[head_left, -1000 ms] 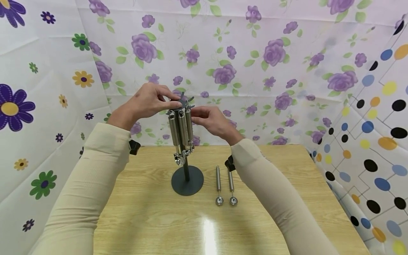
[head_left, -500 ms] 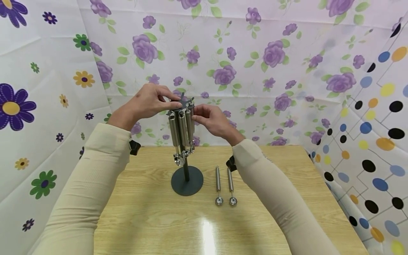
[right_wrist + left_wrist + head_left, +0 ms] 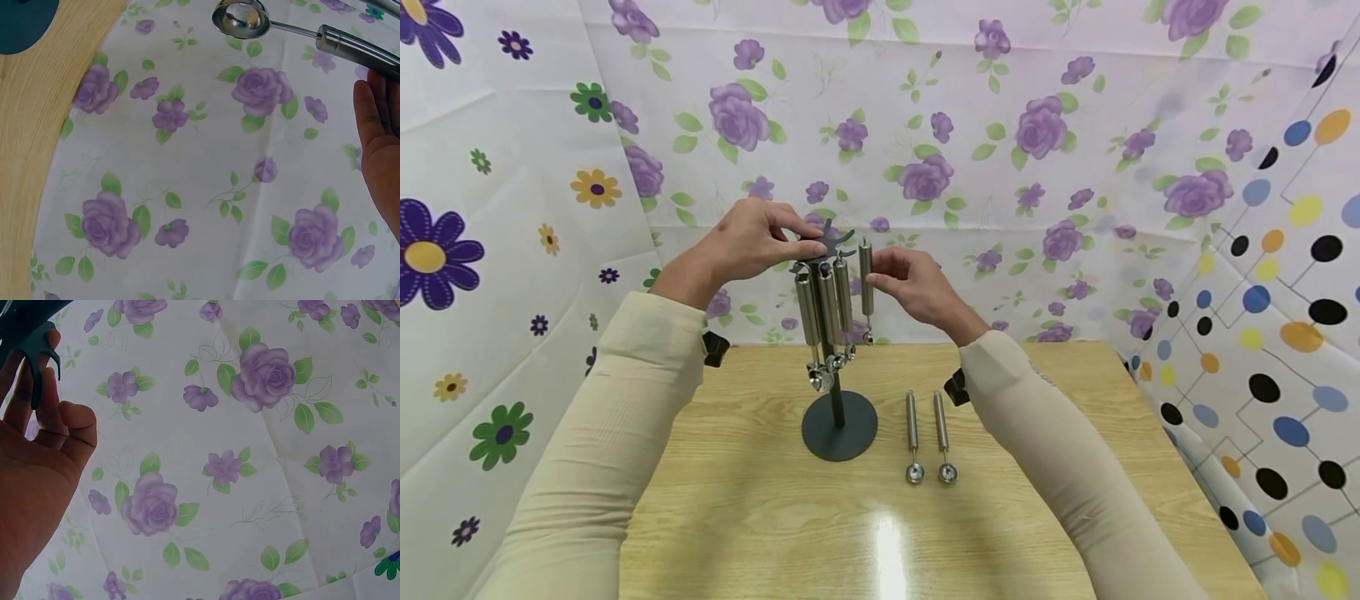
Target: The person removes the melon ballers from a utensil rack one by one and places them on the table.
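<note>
In the head view, my left hand (image 3: 756,242) pinches the top of a dark metal stand (image 3: 840,427) with a round base and curved hooks. Several steel-handled scoops (image 3: 827,304) hang from it. Just right of the hooks, my right hand (image 3: 917,283) holds a metal scoop (image 3: 867,279) upright by its handle, bowl down, with a gap between it and the stand. The right wrist view shows this scoop's round, shiny bowl (image 3: 240,20) and thin neck; part of the hand is cut off there. In the left wrist view, the fingers (image 3: 47,419) reach around the dark hooks.
Two more steel scoops (image 3: 913,421) lie side by side on the wooden table (image 3: 760,517), right of the stand's base, bowls toward me. Floral cloth (image 3: 970,167) hangs behind the table, and patterned cloths flank it on both sides.
The scoop in my right hand has come away from among the stand's hooks and moved right, clear of the hanging ones. My left hand has stayed on the stand's top.
</note>
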`<state>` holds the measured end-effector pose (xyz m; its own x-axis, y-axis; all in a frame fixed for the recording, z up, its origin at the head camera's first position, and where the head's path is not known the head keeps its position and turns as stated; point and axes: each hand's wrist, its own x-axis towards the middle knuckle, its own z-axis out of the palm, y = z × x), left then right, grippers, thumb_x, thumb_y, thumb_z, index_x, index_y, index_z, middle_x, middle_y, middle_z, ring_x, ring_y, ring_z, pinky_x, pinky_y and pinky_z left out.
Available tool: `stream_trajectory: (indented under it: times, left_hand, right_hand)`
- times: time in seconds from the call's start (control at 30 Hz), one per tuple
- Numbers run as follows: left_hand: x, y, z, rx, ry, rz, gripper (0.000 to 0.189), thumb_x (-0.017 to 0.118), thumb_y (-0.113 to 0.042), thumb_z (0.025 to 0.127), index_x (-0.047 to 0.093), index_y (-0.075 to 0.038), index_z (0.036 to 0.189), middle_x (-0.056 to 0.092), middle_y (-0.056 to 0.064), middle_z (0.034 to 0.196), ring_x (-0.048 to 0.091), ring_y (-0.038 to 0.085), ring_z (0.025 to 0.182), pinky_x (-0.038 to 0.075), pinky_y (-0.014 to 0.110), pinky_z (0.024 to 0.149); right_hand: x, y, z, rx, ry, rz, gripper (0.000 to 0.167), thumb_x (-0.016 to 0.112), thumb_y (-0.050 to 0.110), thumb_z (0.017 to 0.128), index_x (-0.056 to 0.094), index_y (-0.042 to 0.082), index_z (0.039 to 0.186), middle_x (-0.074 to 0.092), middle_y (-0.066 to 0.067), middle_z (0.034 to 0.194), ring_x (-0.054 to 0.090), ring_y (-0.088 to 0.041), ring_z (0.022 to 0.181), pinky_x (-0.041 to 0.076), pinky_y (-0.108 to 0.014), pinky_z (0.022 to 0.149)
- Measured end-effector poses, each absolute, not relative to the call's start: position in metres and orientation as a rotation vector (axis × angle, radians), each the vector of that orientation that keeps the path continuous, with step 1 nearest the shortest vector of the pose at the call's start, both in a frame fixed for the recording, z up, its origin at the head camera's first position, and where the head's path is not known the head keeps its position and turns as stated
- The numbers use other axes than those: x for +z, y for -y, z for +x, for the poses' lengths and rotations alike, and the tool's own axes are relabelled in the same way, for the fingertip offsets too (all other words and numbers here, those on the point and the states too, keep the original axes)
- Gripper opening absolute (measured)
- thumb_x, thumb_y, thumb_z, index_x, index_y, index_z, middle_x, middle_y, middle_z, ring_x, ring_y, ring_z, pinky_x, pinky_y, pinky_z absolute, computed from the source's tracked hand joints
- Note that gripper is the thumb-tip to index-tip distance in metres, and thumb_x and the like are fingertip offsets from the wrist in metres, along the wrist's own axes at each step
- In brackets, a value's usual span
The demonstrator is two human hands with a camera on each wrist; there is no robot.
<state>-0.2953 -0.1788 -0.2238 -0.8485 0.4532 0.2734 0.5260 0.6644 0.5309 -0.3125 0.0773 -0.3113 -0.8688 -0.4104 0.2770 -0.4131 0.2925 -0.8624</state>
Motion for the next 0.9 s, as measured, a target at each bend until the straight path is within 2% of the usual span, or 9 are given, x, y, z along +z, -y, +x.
stream_trajectory:
  times: [0.13, 0.33, 0.6, 0.9]
  left_hand:
    - [-0.224, 0.179, -0.295, -0.947, 2.763, -0.799, 0.028, 0.074, -0.028, 0.093, 0.078, -0.012, 0.115, 0.07, 0.008, 0.112, 0.058, 0.025, 0.074, 0.047, 0.032, 0.067]
    - [-0.224, 0.179, -0.294, -0.952, 2.76, -0.801, 0.028, 0.074, -0.027, 0.094, 0.078, -0.011, 0.116, 0.069, 0.009, 0.115, 0.058, 0.027, 0.073, 0.047, 0.031, 0.067]
    - [-0.223, 0.178, -0.295, -0.935, 2.758, -0.811, 0.027, 0.074, -0.027, 0.094, 0.078, -0.01, 0.115, 0.07, 0.01, 0.115, 0.058, 0.025, 0.075, 0.047, 0.031, 0.067]
    - [-0.224, 0.178, -0.296, -0.895, 2.76, -0.81, 0.027, 0.073, -0.029, 0.094, 0.078, -0.012, 0.115, 0.07, 0.008, 0.116, 0.059, 0.023, 0.078, 0.047, 0.033, 0.069]
  right_hand:
    - [-0.319, -0.085, -0.312, 1.657, 2.55, 0.761, 0.024, 0.064, 0.012, 0.1, 0.066, 0.001, 0.121, 0.067, -0.011, 0.112, 0.064, -0.023, 0.103, 0.05, -0.037, 0.091]
    - [-0.331, -0.099, -0.311, 1.646, 2.554, 0.729, 0.024, 0.065, 0.012, 0.099, 0.066, 0.0, 0.12, 0.067, -0.013, 0.111, 0.064, -0.029, 0.102, 0.051, -0.039, 0.089]
    - [-0.35, -0.117, -0.306, 1.666, 2.563, 0.665, 0.023, 0.065, 0.013, 0.099, 0.066, 0.0, 0.118, 0.067, -0.013, 0.111, 0.064, -0.03, 0.103, 0.05, -0.041, 0.091]
    - [-0.367, -0.137, -0.303, 1.662, 2.556, 0.606, 0.02, 0.066, 0.012, 0.098, 0.067, 0.0, 0.114, 0.067, -0.014, 0.111, 0.065, -0.027, 0.101, 0.05, -0.041, 0.09]
